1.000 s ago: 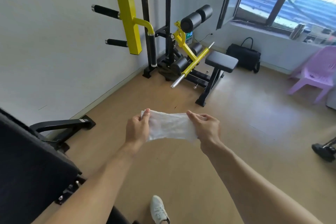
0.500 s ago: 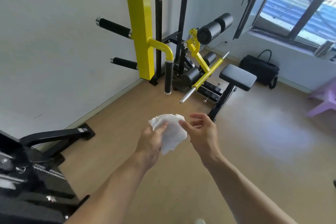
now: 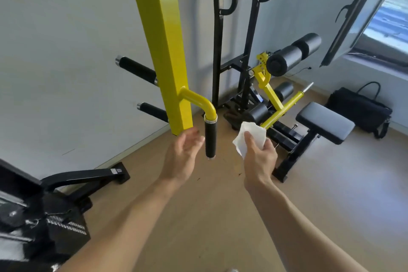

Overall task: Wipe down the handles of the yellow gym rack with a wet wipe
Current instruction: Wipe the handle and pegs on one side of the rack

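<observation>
The yellow gym rack post (image 3: pixel 167 51) hangs in front of me with a curved yellow arm ending in a black downward-pointing handle (image 3: pixel 210 139). Two more black handles (image 3: pixel 136 69) (image 3: pixel 152 111) stick out to the left of the post. My left hand (image 3: pixel 184 157) is open, palm facing the hanging handle, just left of it and not touching. My right hand (image 3: pixel 258 157) is to the right of that handle, pinching a crumpled white wet wipe (image 3: pixel 249 137).
A black and yellow weight bench (image 3: pixel 324 125) with foam rollers stands behind on the right. A black bag (image 3: pixel 359 110) lies by the wall under the window. Black exercise equipment (image 3: pixel 44 205) sits at my lower left. The floor is tan wood.
I have moved closer to the rack. My left hand let go of the wipe and opened beside the hanging handle; the right hand now holds the wipe alone.
</observation>
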A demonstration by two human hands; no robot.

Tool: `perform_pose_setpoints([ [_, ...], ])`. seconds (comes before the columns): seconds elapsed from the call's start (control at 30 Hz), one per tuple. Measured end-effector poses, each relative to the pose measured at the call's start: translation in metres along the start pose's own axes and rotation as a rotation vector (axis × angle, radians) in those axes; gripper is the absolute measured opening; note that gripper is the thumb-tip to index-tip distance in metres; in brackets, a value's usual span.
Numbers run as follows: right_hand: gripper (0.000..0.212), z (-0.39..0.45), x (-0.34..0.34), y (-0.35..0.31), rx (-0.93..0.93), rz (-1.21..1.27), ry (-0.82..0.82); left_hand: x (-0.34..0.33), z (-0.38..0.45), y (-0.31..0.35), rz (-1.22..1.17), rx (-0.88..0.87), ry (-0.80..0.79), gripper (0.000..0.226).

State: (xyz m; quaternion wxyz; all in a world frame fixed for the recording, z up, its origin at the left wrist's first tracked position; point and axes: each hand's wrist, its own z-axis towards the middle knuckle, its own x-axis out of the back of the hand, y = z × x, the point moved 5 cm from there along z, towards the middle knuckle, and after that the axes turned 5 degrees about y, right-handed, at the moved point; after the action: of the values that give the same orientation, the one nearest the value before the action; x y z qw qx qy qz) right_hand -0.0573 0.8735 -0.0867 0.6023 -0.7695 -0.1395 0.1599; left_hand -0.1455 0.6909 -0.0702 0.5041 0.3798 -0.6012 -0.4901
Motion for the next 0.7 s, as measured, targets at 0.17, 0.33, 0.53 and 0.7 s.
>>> perform_pose_setpoints([
  [0.17, 0.018, -0.018, -0.049, -0.006, 0.302, -0.095, -0.333, -0.013, 0.030, 0.023, -0.061, -0.083, -0.003, 0.026],
  [0.33, 0.007, -0.015, -0.061, 0.009, 0.333, 0.023, -0.417, -0.011, 0.049, 0.019, 0.034, -0.161, -0.043, 0.027],
  [0.53, 0.036, -0.001, -0.078, 0.009, 0.519, -0.326, -0.385, -0.005, 0.061, 0.034, 0.119, -0.264, -0.203, 0.032],
  [0.7, 0.037, -0.007, -0.082, 0.007, 0.582, -0.400, -0.369, -0.005, 0.069, 0.043, 0.088, -0.292, -0.151, 0.031],
])
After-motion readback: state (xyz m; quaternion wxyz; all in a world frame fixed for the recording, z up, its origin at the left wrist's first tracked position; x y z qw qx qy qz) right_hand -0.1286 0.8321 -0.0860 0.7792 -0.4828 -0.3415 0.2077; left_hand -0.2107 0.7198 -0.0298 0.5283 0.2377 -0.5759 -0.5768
